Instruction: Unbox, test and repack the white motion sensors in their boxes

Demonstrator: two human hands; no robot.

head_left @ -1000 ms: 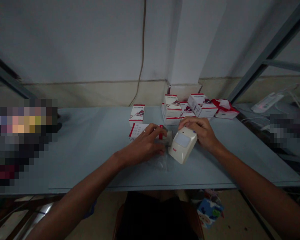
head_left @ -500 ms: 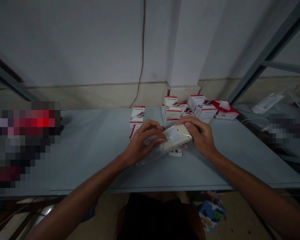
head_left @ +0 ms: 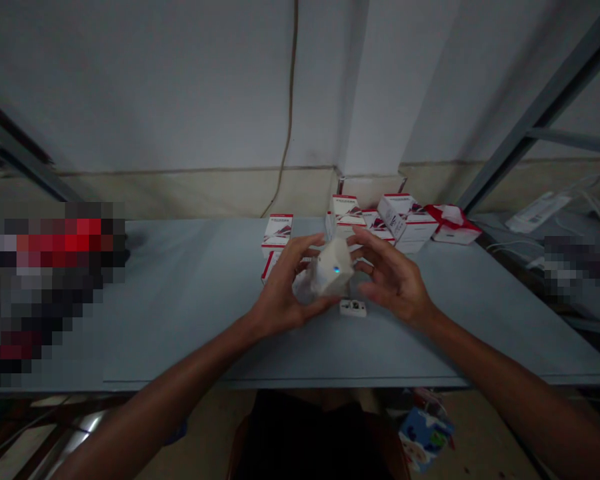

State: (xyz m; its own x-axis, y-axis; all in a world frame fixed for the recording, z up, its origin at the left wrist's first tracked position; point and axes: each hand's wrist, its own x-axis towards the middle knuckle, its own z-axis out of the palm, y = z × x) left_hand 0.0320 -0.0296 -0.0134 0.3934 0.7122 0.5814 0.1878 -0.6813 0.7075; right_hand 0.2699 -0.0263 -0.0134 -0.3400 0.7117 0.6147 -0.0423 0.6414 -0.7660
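Note:
My left hand (head_left: 287, 287) is closed round a white plastic motion detector (head_left: 334, 267), its thumb along the lower side. A small blue light shows on the end of the detector. Something pale and translucent, like bunched clear plastic, shows blurred between palm and detector. My right hand (head_left: 397, 277) is just to the right, its fingers curved and apart; whether a fingertip touches the detector I cannot tell. Below them a small white bracket-like piece (head_left: 353, 307) lies on the table.
White-and-red cartons (head_left: 409, 220) stand in a group at the back of the table (head_left: 190, 320). Two more cartons (head_left: 279, 230) are behind my left hand. An opened red-and-white box (head_left: 454, 225) lies at the right. White cabled devices (head_left: 537, 210) are farther right. Metal posts flank the table.
The detector has turned so that its end with a lit blue light faces me. My left hand has taken it round the body, and my right hand has loosened from it.

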